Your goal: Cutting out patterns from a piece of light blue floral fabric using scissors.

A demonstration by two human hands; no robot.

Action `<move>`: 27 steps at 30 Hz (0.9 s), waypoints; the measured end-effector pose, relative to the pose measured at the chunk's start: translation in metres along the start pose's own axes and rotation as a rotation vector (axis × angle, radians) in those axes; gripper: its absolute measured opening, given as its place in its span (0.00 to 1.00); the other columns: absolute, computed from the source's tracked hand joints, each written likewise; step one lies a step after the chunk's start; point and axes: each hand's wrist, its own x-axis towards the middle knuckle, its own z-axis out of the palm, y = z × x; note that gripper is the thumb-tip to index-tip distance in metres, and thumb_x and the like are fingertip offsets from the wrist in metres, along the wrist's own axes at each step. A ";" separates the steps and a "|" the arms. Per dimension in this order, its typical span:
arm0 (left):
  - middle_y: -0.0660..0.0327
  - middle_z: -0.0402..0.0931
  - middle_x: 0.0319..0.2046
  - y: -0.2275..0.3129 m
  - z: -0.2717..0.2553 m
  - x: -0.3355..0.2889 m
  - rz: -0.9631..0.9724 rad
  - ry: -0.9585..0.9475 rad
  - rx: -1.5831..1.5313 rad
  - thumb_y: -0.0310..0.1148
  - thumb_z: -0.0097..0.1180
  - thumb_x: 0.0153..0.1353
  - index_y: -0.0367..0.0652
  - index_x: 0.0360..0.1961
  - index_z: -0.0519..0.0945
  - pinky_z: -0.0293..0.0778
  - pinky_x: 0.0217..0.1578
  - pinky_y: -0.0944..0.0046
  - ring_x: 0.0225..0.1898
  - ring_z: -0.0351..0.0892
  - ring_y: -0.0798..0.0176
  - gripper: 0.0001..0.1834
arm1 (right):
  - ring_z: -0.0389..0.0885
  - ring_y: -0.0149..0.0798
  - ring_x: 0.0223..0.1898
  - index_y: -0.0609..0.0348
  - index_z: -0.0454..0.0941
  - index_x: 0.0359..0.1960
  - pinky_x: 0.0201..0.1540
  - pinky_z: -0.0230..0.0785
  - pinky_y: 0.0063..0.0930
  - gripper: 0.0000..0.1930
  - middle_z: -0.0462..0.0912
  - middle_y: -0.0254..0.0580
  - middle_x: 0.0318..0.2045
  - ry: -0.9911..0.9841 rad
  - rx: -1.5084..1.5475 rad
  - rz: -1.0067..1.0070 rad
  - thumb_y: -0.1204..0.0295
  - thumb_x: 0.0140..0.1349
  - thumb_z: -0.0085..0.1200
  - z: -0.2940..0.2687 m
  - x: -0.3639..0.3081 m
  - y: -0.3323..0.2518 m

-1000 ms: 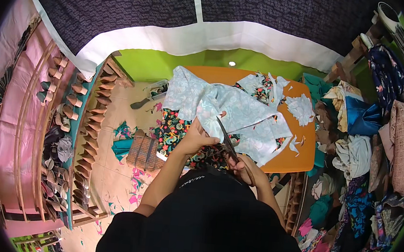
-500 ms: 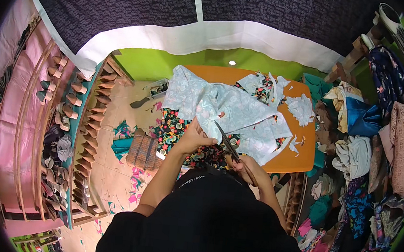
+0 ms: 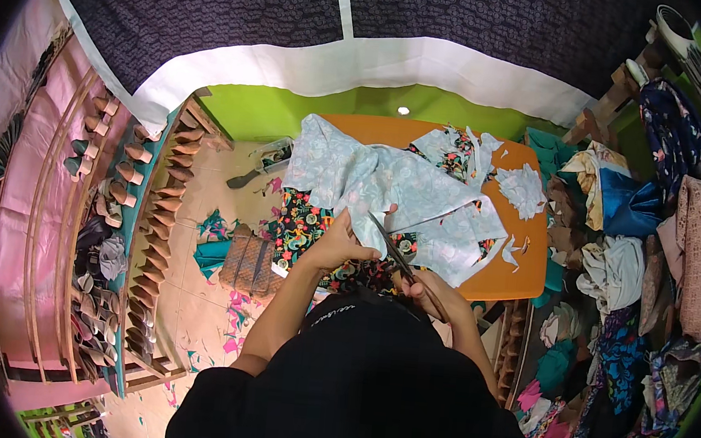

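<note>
A floral fabric [image 3: 328, 146] with a pale underside lies crumpled over the orange table [image 3: 526, 278]; its dark printed face shows at the left edge. My left hand [image 3: 340, 245] is closed on this fabric near the table's front. In my right hand [image 3: 434, 295] is a pair of long dark scissors [image 3: 394, 248], its blades pointing up and left into the cloth beside my left fingers. The far blade tip is partly covered by the fabric. My head and cap hide the near edge of the cloth.
Pale fabric scraps [image 3: 521, 191] lie on the table's right side. Piled cloths [image 3: 613, 271] crowd the right. On the left stand racks of shoe lasts [image 3: 171, 191]. A brown woven bundle [image 3: 248, 264] and colourful offcuts [image 3: 235, 321] are on the floor.
The scissor blades have shifted slightly against the cloth, and the fabric by my left fingers has folded differently. Both hands keep nearly the same place.
</note>
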 end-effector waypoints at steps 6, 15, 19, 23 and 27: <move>0.55 0.61 0.55 0.004 0.000 -0.001 -0.054 -0.054 0.025 0.14 0.57 0.33 0.37 0.55 0.52 0.72 0.37 0.69 0.44 0.70 0.66 0.44 | 0.57 0.31 0.20 0.57 0.60 0.20 0.23 0.52 0.24 0.44 0.58 0.31 0.16 0.002 -0.070 0.014 0.23 0.33 0.19 -0.002 -0.003 0.010; 0.56 0.62 0.54 0.008 0.004 -0.002 -0.048 -0.044 0.005 0.15 0.58 0.31 0.37 0.55 0.52 0.71 0.37 0.71 0.40 0.71 0.70 0.45 | 0.59 0.31 0.20 0.58 0.62 0.20 0.23 0.52 0.24 0.46 0.60 0.32 0.16 -0.050 -0.036 -0.011 0.22 0.30 0.17 -0.004 -0.003 0.002; 0.56 0.61 0.55 0.010 0.005 -0.002 -0.072 -0.064 -0.020 0.14 0.57 0.32 0.37 0.55 0.54 0.70 0.41 0.68 0.45 0.68 0.67 0.44 | 0.58 0.31 0.20 0.57 0.61 0.19 0.23 0.52 0.24 0.45 0.59 0.31 0.15 -0.036 -0.020 0.028 0.22 0.30 0.16 -0.002 -0.003 0.002; 0.56 0.59 0.56 0.004 0.000 -0.002 -0.056 -0.078 -0.021 0.13 0.57 0.32 0.38 0.55 0.55 0.70 0.43 0.64 0.49 0.68 0.60 0.43 | 0.57 0.30 0.19 0.57 0.60 0.19 0.22 0.51 0.23 0.43 0.58 0.30 0.14 -0.024 -0.014 -0.013 0.23 0.33 0.18 -0.002 -0.004 -0.005; 0.56 0.59 0.56 0.002 -0.002 -0.001 -0.080 -0.072 -0.013 0.13 0.56 0.32 0.38 0.55 0.55 0.70 0.43 0.65 0.48 0.69 0.61 0.44 | 0.58 0.30 0.18 0.56 0.59 0.19 0.21 0.51 0.24 0.42 0.58 0.31 0.14 -0.012 -0.019 -0.004 0.24 0.36 0.19 -0.001 -0.003 0.002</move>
